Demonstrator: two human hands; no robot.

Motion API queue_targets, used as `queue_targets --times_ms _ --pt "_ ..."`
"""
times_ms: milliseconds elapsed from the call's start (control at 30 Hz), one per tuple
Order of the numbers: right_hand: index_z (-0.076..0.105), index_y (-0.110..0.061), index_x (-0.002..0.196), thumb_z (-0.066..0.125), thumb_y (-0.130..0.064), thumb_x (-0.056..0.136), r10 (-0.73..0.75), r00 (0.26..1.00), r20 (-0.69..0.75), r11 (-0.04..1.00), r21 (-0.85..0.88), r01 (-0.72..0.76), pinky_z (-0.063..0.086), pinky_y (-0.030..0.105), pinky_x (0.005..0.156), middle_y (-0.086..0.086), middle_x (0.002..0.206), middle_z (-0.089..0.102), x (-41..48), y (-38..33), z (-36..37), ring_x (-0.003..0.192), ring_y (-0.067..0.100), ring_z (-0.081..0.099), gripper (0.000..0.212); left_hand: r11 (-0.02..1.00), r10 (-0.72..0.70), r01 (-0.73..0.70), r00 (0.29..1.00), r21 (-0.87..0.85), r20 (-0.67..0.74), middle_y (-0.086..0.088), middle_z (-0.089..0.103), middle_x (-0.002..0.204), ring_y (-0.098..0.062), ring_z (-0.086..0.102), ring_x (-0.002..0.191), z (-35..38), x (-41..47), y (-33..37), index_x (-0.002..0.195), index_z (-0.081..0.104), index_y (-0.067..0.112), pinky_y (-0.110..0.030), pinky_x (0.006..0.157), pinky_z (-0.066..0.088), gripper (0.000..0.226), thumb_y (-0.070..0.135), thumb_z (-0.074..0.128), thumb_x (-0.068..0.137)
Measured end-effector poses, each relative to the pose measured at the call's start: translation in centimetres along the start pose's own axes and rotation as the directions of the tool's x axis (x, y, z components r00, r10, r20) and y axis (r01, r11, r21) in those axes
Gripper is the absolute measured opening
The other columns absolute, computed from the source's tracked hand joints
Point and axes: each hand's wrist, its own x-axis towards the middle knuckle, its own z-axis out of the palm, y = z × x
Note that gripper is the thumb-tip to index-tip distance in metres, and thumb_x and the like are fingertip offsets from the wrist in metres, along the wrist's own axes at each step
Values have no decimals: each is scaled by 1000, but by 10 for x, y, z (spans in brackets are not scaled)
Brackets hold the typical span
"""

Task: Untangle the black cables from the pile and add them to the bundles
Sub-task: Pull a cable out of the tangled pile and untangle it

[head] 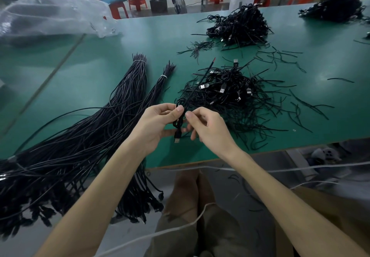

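Observation:
A coiled black cable (178, 123) hangs between my hands above the green table's (92, 72) front edge. My left hand (158, 125) grips its knotted middle with thumb and fingers. My right hand (204, 124) pinches the same cable beside it. The cable's plug end dangles below, and its free end rises toward a red tip. Just behind lies the tangled pile (230, 94) of black cables with silver plugs. To the left lie two tied bundles (132, 88) of straight black cables, fanning out over the table's edge.
A second tangled heap (240, 26) sits farther back, and a third (336, 6) at the far right. Short loose cable pieces scatter across the right side. A crumpled clear plastic bag (52, 14) lies at the back left. White cords run across my lap.

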Motion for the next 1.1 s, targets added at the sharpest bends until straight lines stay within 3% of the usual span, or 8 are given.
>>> queue_targets --times_ms 233,333,433,567,767,900,1000,1100 --pt "65 -8 90 61 -20 103 -53 999 3 999 1 53 50 30 59 1 72 71 -3 -3 -5 58 16 64 18 998 33 -31 999 58 -28 -8 71 83 -19 70 76 3 0 -3 98 71 2 -40 75 63 34 32 78 85" --pt "61 -10 89 61 -18 103 -187 982 -13 968 -171 182 50 43 65 0 72 64 -4 -5 -7 64 22 57 16 996 -9 14 998 89 -56 -7 68 81 -18 68 76 4 0 -5 101 71 -1 -37 71 62 37 33 78 89" --pt "60 -9 92 58 -16 104 -394 917 54 808 -455 374 48 42 68 -6 81 59 -5 -5 -8 71 21 55 15 987 -26 42 994 155 -104 -9 66 83 -20 67 79 4 0 -6 113 67 7 -39 69 61 33 30 76 92" --pt "65 -4 89 62 -6 101 -674 721 160 408 -733 544 49 37 68 7 81 63 -3 -3 -9 71 25 60 12 968 -9 12 1000 250 -16 -12 64 81 -22 66 71 1 -3 0 121 69 25 -34 64 59 21 21 67 100" --pt "62 -8 76 64 3 96 -828 485 280 108 -769 630 42 35 58 5 70 53 -2 1 -8 60 23 47 23 931 -282 237 950 277 132 -10 52 77 -10 45 47 -9 -4 21 83 79 11 -22 47 48 26 17 62 101" --pt "62 -8 76 62 -2 100 -831 494 255 131 -773 620 43 36 58 6 71 56 1 -4 -13 60 25 49 24 955 -244 210 957 209 155 -5 56 74 -8 46 46 -14 -3 21 88 83 11 -22 47 48 32 10 56 104" --pt "66 -2 84 55 -8 105 -783 603 150 316 -739 595 51 39 63 9 77 62 2 -4 -19 66 27 58 24 985 -126 94 965 145 230 -13 64 86 -19 64 62 -16 -4 21 118 76 9 -30 64 59 26 13 54 106" --pt "65 1 90 59 -8 103 -717 697 -14 513 -688 513 51 29 63 8 82 63 5 -6 -31 68 17 57 17 921 43 -46 999 388 16 -20 69 101 -26 73 78 -19 3 16 127 68 14 -37 71 62 24 12 55 106"
